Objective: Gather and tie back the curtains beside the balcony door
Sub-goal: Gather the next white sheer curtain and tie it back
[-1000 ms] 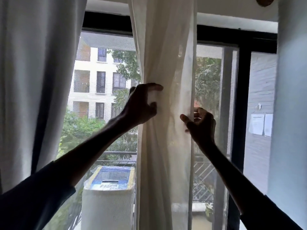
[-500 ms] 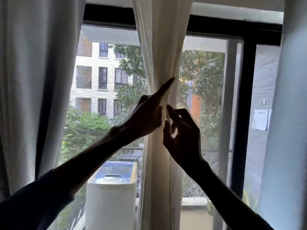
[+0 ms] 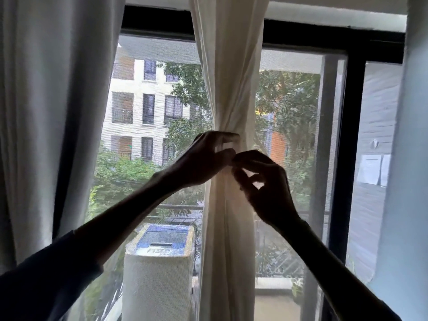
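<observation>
Reaching in from the bottom corners, two dark sleeves lead up to both hands at mid-frame, silhouetted against the daylight; the left hand (image 3: 203,158) wraps the left side of the cream curtain (image 3: 229,89), fingers curled round the bunched cloth, grasping it; the right hand (image 3: 264,184) pinches thumb to fingertips at the front of the same bunch, its fingertips touching the left thumb; whether a tie or only cloth lies in that pinch cannot be told. The curtain hangs as one narrow gathered column in front of the pane, cinched at hand level, flaring above and below. A grey curtain (image 3: 58,112) fills the left edge, well apart from the hands; a pale wall (image 3: 414,158) bounds the right; open pane lies on both sides of the cream column. Behind it stands the black door frame (image 3: 347,135); beyond the screen, a white washing machine (image 3: 159,269) with a blue lid sits just left of the curtain, then a balcony railing, trees, a white building. Half a second ago the left forefinger pointed upward and the hands sat lower; now that finger is curled on the cloth, and the column is drawn tighter than a second ago.
</observation>
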`<control>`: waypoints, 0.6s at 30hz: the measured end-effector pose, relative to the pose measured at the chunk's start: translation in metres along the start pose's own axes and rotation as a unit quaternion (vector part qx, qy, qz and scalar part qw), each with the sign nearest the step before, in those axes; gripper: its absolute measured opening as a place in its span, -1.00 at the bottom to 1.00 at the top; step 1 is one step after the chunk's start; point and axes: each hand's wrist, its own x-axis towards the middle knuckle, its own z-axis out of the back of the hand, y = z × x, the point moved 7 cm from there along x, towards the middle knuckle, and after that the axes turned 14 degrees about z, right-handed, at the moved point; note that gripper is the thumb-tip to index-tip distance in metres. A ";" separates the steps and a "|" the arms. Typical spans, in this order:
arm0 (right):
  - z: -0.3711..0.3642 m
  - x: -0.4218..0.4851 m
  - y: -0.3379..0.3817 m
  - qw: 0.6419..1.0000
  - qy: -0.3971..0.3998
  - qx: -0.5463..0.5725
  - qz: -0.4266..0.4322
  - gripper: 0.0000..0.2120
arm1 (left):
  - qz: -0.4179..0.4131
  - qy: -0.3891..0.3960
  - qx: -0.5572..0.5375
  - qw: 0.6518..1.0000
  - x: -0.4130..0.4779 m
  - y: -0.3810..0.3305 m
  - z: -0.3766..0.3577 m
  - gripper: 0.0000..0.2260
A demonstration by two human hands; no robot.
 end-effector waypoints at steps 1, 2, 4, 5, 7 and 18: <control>0.008 0.002 -0.006 1.000 -0.022 0.008 -0.008 -0.87 | 0.000 -0.014 -0.024 1.000 0.000 0.000 0.001 -0.66; 0.016 0.004 -0.015 0.999 -0.046 0.004 -0.016 -0.85 | -0.008 -0.030 -0.037 0.999 0.000 -0.002 0.001 -0.67; 0.028 0.009 -0.042 0.994 -0.079 0.006 -0.079 -0.65 | -0.035 -0.072 -0.057 0.995 -0.005 -0.009 0.004 -0.69; 0.028 0.010 -0.063 0.986 -0.077 0.033 -0.146 -0.48 | -0.046 -0.086 -0.080 0.992 -0.007 -0.011 0.006 -0.72; 0.018 0.011 -0.091 0.944 -0.045 0.166 -0.282 -0.13 | -0.043 -0.065 -0.152 0.985 -0.007 -0.010 0.007 -0.70; -0.029 -0.005 -0.077 0.874 0.010 0.357 -0.329 -0.60 | -0.008 0.008 -0.252 0.968 -0.002 0.034 0.002 -0.64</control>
